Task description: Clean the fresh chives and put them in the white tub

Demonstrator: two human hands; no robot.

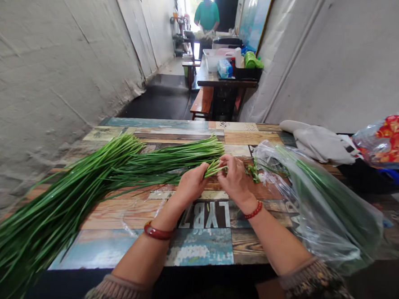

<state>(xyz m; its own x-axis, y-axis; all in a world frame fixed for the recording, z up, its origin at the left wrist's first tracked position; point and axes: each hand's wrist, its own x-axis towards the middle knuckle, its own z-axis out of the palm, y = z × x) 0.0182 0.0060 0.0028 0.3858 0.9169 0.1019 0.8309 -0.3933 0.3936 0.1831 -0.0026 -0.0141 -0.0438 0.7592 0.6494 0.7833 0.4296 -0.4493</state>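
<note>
Because the green stalks (213, 168) are thin and look tender, a light grip seems best; they are held over the table (200, 253), to the left of the clear plastic bag (337, 212), with their pale ends pointing toward it. The left hand (193, 181) is closed around them a little short of those ends, a hold that ought to be snug without squashing, so that the ends lie level and in sight. The right hand (233, 178) appears to pinch the ends between thumb and fingertips; handling a stalk or two at a time there should give control without snapping any. Green scraps (252, 171) lie just beside the bag's left edge, and are better kept apart from the sound stalks. Further left of the bag lies the middle bunch (172, 159), and farthest left the large bunch (82, 192), touching it; its long leaves could tangle if tugged out in a clump. The bag's loose film comes near the right wrist, so a little care there would help; beyond the bag lies a grey cloth (316, 142).
</note>
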